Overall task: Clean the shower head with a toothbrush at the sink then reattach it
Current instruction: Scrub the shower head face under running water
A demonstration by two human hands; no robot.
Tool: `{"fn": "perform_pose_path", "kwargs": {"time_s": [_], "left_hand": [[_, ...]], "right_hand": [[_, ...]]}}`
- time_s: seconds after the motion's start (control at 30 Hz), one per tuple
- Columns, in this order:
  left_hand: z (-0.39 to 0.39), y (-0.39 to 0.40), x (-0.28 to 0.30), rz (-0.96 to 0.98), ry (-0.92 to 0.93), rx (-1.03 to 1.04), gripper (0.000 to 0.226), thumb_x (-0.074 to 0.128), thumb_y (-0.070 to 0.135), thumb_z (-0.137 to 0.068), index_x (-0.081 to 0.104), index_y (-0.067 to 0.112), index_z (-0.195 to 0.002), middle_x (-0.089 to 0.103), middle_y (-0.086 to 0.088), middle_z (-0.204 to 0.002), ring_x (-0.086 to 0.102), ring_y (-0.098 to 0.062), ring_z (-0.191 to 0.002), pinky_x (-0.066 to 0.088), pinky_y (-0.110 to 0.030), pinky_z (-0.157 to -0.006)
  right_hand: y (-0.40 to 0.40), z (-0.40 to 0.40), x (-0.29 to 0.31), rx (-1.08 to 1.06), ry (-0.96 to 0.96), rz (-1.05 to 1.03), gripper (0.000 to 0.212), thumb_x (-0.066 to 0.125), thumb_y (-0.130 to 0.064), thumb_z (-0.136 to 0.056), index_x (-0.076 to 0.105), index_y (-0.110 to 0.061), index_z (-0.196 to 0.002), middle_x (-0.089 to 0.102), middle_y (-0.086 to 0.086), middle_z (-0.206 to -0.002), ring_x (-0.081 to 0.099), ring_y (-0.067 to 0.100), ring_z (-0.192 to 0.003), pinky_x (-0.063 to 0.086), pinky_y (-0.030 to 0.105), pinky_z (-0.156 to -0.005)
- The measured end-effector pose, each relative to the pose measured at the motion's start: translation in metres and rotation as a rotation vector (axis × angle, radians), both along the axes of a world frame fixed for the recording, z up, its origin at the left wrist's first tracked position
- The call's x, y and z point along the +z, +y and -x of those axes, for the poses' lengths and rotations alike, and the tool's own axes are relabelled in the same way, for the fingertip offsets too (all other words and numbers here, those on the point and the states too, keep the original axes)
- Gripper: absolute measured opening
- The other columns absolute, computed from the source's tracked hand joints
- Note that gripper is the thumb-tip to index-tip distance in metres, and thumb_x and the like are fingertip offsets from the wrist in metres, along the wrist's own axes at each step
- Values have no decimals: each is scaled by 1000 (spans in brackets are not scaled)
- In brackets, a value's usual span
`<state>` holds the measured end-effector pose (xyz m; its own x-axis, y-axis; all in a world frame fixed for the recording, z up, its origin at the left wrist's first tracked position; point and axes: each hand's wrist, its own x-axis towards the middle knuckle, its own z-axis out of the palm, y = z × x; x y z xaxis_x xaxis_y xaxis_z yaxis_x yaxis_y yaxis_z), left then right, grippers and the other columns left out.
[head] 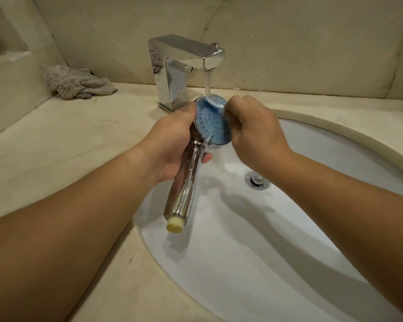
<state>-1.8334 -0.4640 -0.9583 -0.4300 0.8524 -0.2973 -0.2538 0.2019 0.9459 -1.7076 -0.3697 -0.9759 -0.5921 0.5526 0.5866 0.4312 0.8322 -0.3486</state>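
Shower head under the running faucet

The left hand (170, 138) grips the shower head (196, 156) at its neck, with the fingers curled around the chrome handle. The blue spray face sits directly below the faucet (184, 66) spout, and a stream of water falls on its upper edge. The right hand (251, 133) is clenched at the right edge of the blue face; what its fingers hold I cannot tell. The handle points down, away from the faucet, over the white sink (265, 252). Left of the faucet, a grey cloth (77, 84) lies on the counter (56, 145).
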Motion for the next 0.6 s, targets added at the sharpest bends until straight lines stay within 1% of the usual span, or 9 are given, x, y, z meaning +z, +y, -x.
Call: {"fn": "perform_pose_path", "kwargs": {"time_s": [0.07,0.1,0.17,0.23,0.27,0.37,0.43,0.53,0.6], "left_hand": [[3,0,-1,-8,-31,-7,40,41,44,-108,68,18,-123,78,-7,-96,70,-24,-75,57,-37,-63],[5,1,-2,-22,-46,-5,39,43,40,-107,68,15,-125,75,-11,-101,67,-26,-76,56,-38,-63],[8,2,-3,-47,-60,9,38,46,31,-106,68,9,-127,67,-16,-107,64,-28,-76,55,-41,-63],[8,2,-3,-55,-57,10,37,44,27,-106,67,7,-127,65,-16,-107,64,-28,-75,56,-42,-64],[9,1,-3,-54,-53,5,37,43,26,-106,67,7,-126,65,-17,-107,64,-27,-74,56,-42,-64],[12,1,-5,-54,-44,-5,36,44,26,-105,72,8,-121,72,-19,-111,66,-27,-77,55,-41,-64],[15,1,-5,-49,-41,-3,36,45,29,-105,73,10,-119,74,-20,-115,67,-28,-80,55,-41,-66],[15,1,-4,-51,-46,0,36,47,31,-105,71,11,-122,70,-17,-108,65,-26,-77,56,-40,-64],[15,2,-4,-42,-42,5,35,48,31,-105,72,11,-120,68,-16,-108,64,-28,-81,57,-40,-65]], "right_hand": [[-7,2,-2,88,-59,-79,6,48,-12,-93,54,-9,-92,50,7,-89,46,26,-71,41,34,-54],[-6,2,-3,88,-80,-104,6,49,-13,-93,54,-10,-93,49,6,-89,46,25,-70,41,35,-54],[5,0,-2,-6,-66,-75,3,48,-13,-93,50,-13,-91,47,4,-89,46,25,-73,38,33,-56],[17,-5,-3,-80,-19,-47,4,47,-11,-93,49,-12,-89,49,7,-89,48,29,-75,40,36,-56],[18,-7,-6,-54,-21,-67,4,47,-9,-92,50,-10,-90,50,9,-89,49,31,-74,41,38,-55],[5,-8,-18,177,-128,-188,10,48,-7,-88,56,-5,-93,55,13,-89,52,35,-65,45,38,-50],[4,-6,-19,234,-168,-227,16,45,-9,-87,59,-4,-93,57,15,-89,52,34,-61,45,37,-46],[18,-6,-15,103,-38,-181,17,42,-9,-88,57,-1,-88,54,15,-83,49,33,-58,41,35,-45],[17,-9,-16,89,-22,-180,19,40,-11,-88,57,-1,-89,54,15,-83,49,34,-59,42,36,-45]]}}
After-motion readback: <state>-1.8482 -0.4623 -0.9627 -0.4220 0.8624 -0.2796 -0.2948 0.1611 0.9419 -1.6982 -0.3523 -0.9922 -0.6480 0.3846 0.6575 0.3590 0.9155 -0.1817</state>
